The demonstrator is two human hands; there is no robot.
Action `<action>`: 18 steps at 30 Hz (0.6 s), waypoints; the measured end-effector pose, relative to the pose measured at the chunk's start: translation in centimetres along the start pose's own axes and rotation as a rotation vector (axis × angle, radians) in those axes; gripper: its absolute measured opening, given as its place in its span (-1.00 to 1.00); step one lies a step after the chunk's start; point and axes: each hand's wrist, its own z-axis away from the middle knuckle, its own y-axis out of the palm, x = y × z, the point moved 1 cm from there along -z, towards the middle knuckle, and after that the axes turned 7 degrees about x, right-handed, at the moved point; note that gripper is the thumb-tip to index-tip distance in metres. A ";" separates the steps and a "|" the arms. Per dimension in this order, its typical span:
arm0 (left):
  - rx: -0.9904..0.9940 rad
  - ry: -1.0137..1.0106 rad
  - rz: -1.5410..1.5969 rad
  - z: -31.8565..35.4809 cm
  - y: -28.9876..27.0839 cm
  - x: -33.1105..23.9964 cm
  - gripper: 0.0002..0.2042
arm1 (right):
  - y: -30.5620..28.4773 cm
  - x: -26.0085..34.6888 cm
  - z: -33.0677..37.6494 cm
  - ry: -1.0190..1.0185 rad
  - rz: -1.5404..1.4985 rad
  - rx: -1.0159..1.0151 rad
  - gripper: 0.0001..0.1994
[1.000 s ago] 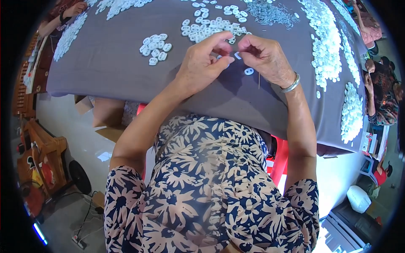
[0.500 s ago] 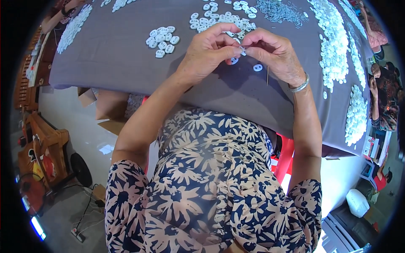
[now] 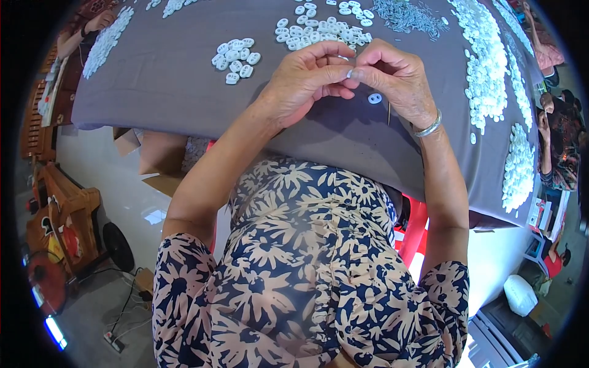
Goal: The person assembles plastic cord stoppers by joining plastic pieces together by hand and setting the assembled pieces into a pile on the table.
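My left hand and my right hand meet above the near part of the table, thumbs and fingertips closed together on a small white plastic piece. Most of that piece is covered by the fingertips. A thin brown stick shows below my right hand; whether the hand holds it I cannot tell. A loose white oval piece with two holes lies on the cloth between the hands. Just beyond my fingers spreads a heap of similar white oval pieces.
The table has a grey cloth. A smaller group of oval pieces lies left, a pile of small grey pins at the far side, and long white heaps at right. Another person's hand is beside a far-left heap.
My left fingers have curled lower beneath the held piece, covering a spot where an oval piece showed. My right wrist has shifted slightly left. The other person's hand at far left reaches further in.
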 end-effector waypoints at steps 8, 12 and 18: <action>-0.051 0.241 -0.450 0.1 0.5 -0.2 -0.70 | -0.4 -0.1 0.1 0.163 0.180 -0.079 -0.90; -0.058 0.240 -0.453 -0.2 0.1 0.0 -0.70 | -0.4 -0.2 -0.2 0.143 0.216 -0.080 -0.89; -0.151 0.266 -0.335 -0.6 -1.0 0.0 -0.73 | 1.1 2.5 -0.1 0.020 0.198 -0.222 -0.91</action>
